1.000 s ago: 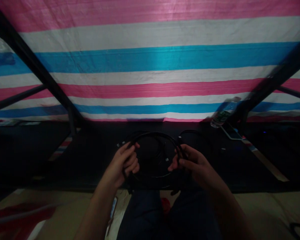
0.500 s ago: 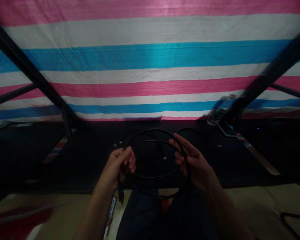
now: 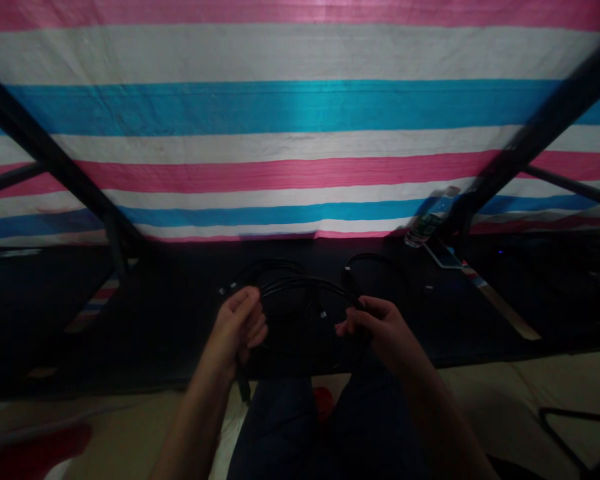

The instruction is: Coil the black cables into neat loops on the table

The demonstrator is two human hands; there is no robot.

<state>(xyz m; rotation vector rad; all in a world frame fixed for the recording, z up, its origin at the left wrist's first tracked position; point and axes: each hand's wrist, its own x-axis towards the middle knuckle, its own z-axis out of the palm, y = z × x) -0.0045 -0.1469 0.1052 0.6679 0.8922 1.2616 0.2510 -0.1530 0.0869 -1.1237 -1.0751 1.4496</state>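
Note:
A bundle of thin black cables loops over the dark table in front of me, with small connector ends showing. My left hand is closed around several strands, and a black plug hangs below it. My right hand grips the loop's other side. Another cable end stands up just beyond my right hand, and a further loop lies there on the table. The lower part of the coil is lost in shadow.
A plastic water bottle and a flat phone-like device lie at the table's back right. A striped tarp and black metal bars fill the background. My dark-trousered legs are below the table edge.
My right hand has closed on the cable and come nearer my left, and the coil looks smaller. The view has tilted slightly, and the left-hand plug hangs a little lower.

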